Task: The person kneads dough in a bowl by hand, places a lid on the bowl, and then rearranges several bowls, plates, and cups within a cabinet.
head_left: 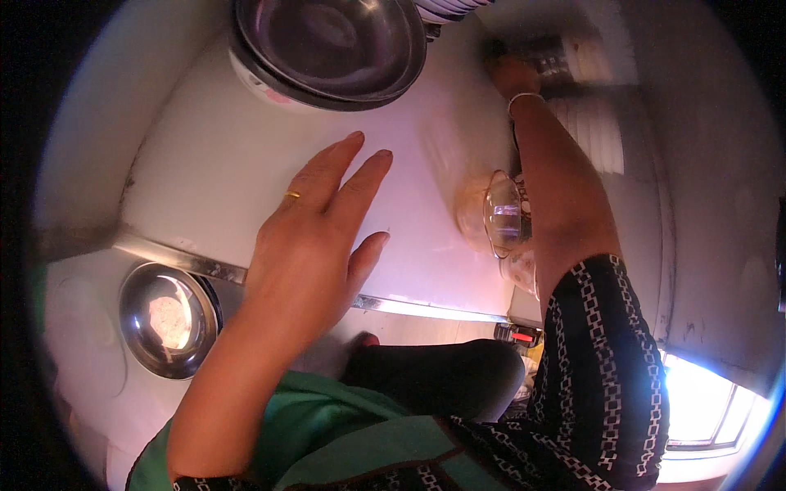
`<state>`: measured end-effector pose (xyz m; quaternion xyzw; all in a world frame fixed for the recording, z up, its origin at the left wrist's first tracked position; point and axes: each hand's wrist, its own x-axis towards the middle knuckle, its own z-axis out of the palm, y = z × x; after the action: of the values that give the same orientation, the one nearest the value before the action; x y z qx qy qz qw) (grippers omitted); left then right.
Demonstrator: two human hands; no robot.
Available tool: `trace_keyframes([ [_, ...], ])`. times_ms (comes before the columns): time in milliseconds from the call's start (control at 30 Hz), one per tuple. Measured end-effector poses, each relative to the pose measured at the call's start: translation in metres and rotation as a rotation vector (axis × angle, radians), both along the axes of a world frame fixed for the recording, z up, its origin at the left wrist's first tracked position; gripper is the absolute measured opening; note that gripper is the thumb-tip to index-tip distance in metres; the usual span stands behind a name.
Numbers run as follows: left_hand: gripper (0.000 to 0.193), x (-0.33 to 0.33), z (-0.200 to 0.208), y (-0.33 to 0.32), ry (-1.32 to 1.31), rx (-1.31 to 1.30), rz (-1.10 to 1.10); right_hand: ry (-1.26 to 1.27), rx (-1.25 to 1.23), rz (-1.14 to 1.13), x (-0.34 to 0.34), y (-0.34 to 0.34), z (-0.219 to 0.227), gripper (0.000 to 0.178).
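Observation:
My left hand (315, 217) is held over a white shelf (192, 155) with its fingers stretched out and nothing in it. Beyond its fingertips stands a stack of wide bowls, with a dark bowl (336, 41) on top and a pale one with a pink mark beneath. My right arm reaches to the far right, where my right hand (514, 75) is next to dark, blurred dishes (553, 61). Its fingers are smeared and partly hidden, so I cannot tell whether they grip anything. Below that forearm sits a clear glass bowl (503, 217) with a wavy rim.
Stacked pale dishes (594, 135) line the right wall. More plates (450, 8) stand at the far edge behind the dark bowl. A shiny metal bowl (168, 319) rests lower left, below the shelf's metal edge (184, 260). Bright light enters through a window (704, 401) at lower right.

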<state>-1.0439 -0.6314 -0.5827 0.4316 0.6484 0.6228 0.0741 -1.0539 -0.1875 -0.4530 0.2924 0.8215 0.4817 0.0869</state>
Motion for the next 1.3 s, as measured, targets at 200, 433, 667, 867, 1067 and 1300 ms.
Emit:
trace_keyframes([
  [200,0.056,0.012,-0.009,-0.013,-0.057,0.053,0.086,-0.006,0.055,-0.060,-0.026,-0.024,0.036,0.033],
  [433,0.055,0.019,0.003,-0.030,-0.028,0.040,0.088,-0.031,0.150,-0.067,-0.017,0.003,0.062,0.026],
  [667,0.055,0.027,-0.002,-0.033,-0.052,0.052,0.065,-0.028,0.126,-0.080,-0.011,0.007,0.077,0.031],
  [867,0.051,0.030,0.007,-0.029,-0.067,0.032,0.056,-0.021,0.072,-0.120,0.004,-0.009,0.077,0.032],
  [1067,0.051,0.027,0.006,-0.027,-0.077,0.054,0.057,0.058,0.072,-0.164,0.003,-0.014,0.072,0.031],
  [1300,0.047,0.010,0.012,-0.027,-0.032,0.018,0.089,-0.170,0.151,0.105,0.000,0.008,0.063,0.029],
])
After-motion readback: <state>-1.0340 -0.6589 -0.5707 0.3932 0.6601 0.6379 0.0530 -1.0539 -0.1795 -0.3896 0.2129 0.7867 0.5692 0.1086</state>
